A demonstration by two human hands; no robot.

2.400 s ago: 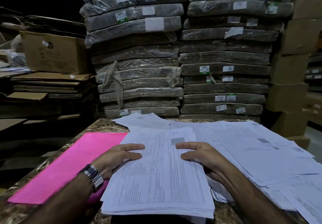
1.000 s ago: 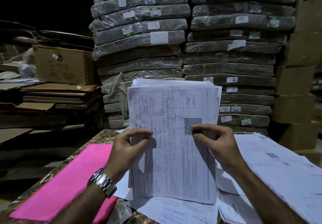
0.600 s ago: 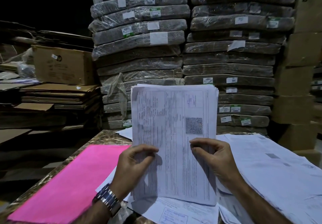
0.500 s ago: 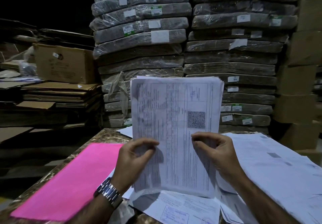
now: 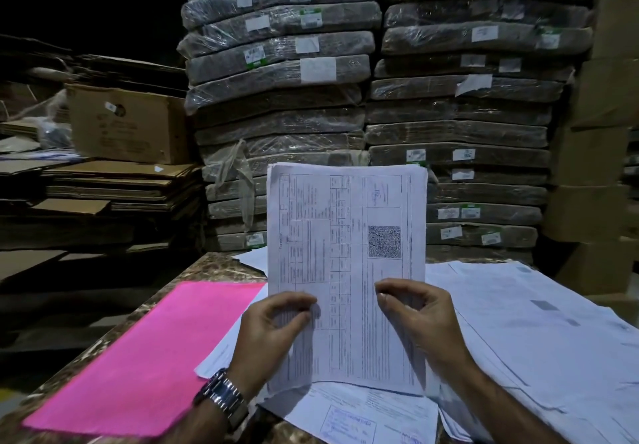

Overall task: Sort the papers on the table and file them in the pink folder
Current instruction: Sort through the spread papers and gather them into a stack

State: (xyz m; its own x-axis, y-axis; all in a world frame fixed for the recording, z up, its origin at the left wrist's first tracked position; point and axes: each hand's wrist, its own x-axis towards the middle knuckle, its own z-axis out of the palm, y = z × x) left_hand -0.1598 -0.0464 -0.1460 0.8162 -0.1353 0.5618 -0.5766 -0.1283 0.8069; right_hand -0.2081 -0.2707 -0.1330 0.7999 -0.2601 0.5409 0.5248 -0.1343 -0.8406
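Fingers of the left hand and right hand pinch the upright paper stack; loosen either side and sheets could slide out, missing the pink folder.

Dim scene, black upper-left background, wide-angle bending at edges, slight softness throughout.

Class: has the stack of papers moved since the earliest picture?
Yes: upward. The stack of papers, flat on the table before, now stands upright beside the pink folder.

One head camera looks forward and down from just behind the left hand and right hand, close to the stack of papers they hold up.
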